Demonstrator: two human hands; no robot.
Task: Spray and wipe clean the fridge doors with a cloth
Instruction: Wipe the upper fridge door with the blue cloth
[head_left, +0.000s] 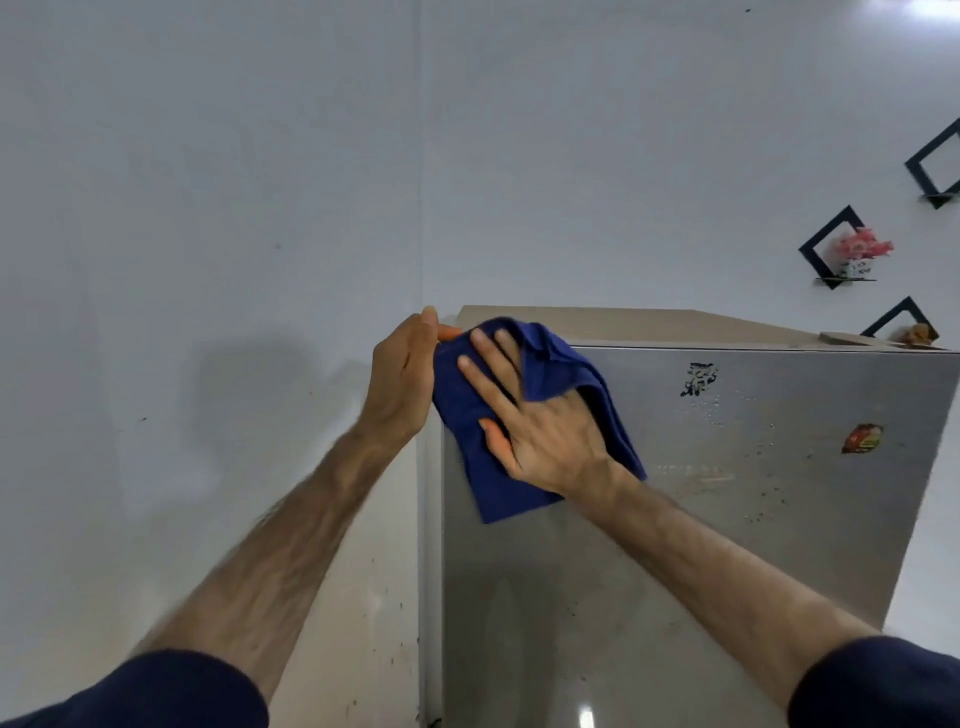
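A steel-grey fridge door (701, 519) fills the lower right, seen from above its top edge. A dark blue cloth (467, 415) lies against the door's upper left corner. My right hand (535, 415) presses flat on the cloth with straight, spread fingers, a fold of cloth draped over its back. My left hand (402, 374) is at the fridge's left edge, holding the cloth's left side, its fingers hidden behind the corner. Droplets and dark specks dot the door's right half. No spray bottle is in view.
Two stickers sit on the door, a black one (698, 379) and a red one (862, 439). The fridge top (649, 325) is beige. White walls meet in a corner behind. Black diamond wall shelves (831, 249) at right hold a small pink flower pot (860, 252).
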